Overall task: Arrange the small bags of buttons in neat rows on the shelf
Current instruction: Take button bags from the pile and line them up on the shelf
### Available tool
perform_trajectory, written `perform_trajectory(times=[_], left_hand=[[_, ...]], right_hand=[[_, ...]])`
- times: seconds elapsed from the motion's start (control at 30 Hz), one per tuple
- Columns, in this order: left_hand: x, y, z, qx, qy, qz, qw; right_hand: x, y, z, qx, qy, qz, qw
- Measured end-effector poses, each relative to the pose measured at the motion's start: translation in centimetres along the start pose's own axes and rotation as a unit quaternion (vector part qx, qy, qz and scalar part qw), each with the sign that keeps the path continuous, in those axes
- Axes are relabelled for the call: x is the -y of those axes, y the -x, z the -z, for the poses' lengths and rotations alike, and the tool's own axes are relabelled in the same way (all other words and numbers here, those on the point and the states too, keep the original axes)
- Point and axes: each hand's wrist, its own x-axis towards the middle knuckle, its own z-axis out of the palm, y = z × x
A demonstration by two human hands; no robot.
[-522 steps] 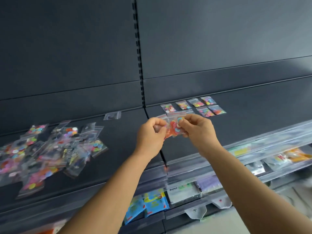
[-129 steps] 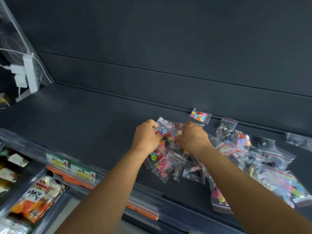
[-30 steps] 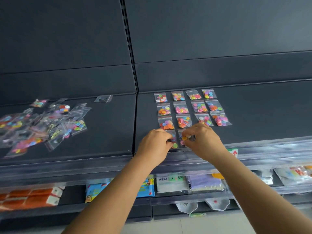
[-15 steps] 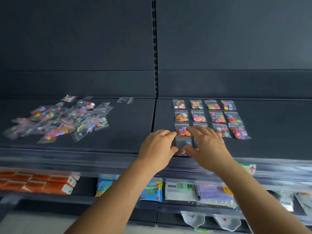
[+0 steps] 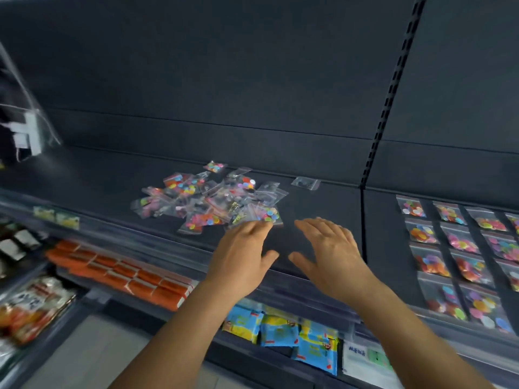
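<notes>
Left hand [image 5: 242, 249] and right hand [image 5: 331, 249] flat, fingers spread, each grip apart and empty, over dark shelf [image 5: 317, 220], loose heap of button bags [image 5: 207, 202] just beyond left fingertips, neat rows of bags [image 5: 455, 248] at right.

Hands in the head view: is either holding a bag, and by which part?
Nothing is held. The left hand and right hand are open with fingers spread, reaching toward the loose pile of bags.

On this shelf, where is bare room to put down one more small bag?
Bare shelf lies between the loose pile of button bags and the arranged rows, under the open left hand and right hand. Left of the pile is also bare. The pile itself is crowded.
</notes>
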Motion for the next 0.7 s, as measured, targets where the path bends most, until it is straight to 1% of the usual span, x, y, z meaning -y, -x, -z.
perform_trajectory(times=[0.17,0.33,0.53,0.7], left_hand=[[8.1,-0.8,1.8,-0.004,0.004,0.017,1.0],[14.8,-1.9,2.9,0.0,0.009,0.023,1.0],[21.2,-3.4,3.3,0.015,0.022,0.058,0.998],[25.6,-5.5,3.0,0.017,0.019,0.094,0.995]], right_hand=[[5.9,-5.4,-2.7,-0.008,-0.022,0.005,1.0],[10.6,-9.8,-4.8,-0.014,-0.044,-0.018,0.999],[14.1,-14.0,-6.9,-0.003,-0.052,-0.03,0.998],[15.7,-17.6,-8.1,0.017,-0.056,-0.019,0.998]])
